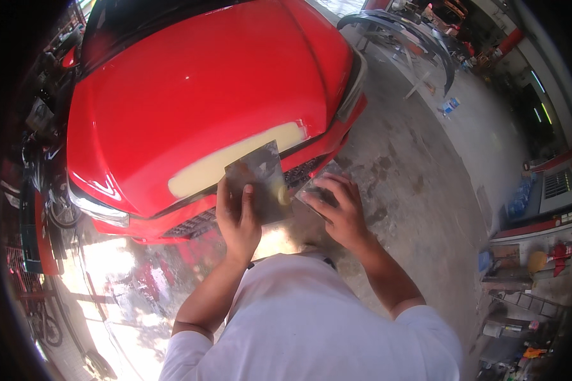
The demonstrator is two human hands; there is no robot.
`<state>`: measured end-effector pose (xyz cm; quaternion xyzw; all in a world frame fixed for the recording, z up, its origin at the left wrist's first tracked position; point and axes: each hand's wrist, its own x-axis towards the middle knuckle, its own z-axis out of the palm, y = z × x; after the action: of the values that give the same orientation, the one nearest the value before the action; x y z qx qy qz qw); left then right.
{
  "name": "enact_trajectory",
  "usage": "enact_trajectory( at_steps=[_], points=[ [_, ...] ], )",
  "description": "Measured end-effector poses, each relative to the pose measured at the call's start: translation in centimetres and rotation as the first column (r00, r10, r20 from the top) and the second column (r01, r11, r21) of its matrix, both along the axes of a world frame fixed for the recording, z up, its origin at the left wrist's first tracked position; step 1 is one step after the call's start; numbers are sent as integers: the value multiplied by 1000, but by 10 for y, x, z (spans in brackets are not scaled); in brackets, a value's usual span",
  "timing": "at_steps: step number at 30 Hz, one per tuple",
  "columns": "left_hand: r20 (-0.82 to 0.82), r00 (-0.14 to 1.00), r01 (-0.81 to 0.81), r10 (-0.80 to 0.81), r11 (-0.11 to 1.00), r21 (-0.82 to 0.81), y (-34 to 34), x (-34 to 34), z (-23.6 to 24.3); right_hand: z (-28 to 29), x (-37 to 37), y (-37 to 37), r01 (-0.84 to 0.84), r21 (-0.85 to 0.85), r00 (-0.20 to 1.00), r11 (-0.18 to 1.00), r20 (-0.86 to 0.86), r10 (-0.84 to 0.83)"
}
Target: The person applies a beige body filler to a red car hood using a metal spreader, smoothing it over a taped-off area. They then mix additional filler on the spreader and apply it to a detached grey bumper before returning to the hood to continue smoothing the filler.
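Note:
My left hand (237, 219) grips a flat grey metal plate (255, 180) by its left edge, thumb on top. A small dab of pale yellow filler (281, 194) sits at the plate's right side. Close to that side, my right hand (342, 206) is closed around a thin, flat putty spreader (313, 192), partly hidden by the fingers. Beyond both hands is the red car hood (203, 95). A long pale yellow filler patch (229, 155) runs along its front edge, and the plate's upper corner overlaps part of it from this viewpoint.
Below the hood are the red bumper and dark grille (194, 225). A headlight (102, 209) is at the car's left corner. Stained concrete floor (419, 209) stretches to the right. A dark curved car part (419, 32) rests on a stand at the far right, near a blue-and-white can (450, 105).

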<state>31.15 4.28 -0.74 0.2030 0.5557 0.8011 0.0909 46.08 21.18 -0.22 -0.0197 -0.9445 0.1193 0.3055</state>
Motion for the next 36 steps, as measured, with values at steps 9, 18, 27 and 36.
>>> enact_trajectory(
  at_steps=[9, 18, 27, 36],
  points=[
    [-422, 906, -121, 36, 977, -175, 0, 3, 18, 0, -3, -42, -18, -114, 998, 993, -58, 12],
    [-599, 801, -107, -18, 979, -173, -6, 14, 41, 3, -6, -57, 1, -116, 989, 993, -148, -19],
    [-579, 815, -60, -28, 989, -132, -22, 18, 44, 5, 0, -68, -2, -185, 994, 983, -109, -18],
    [378, 895, 154, -236, 960, 234, -21, 13, 45, 13, -4, -85, -324, -345, 925, 881, -313, 217]
  ],
)
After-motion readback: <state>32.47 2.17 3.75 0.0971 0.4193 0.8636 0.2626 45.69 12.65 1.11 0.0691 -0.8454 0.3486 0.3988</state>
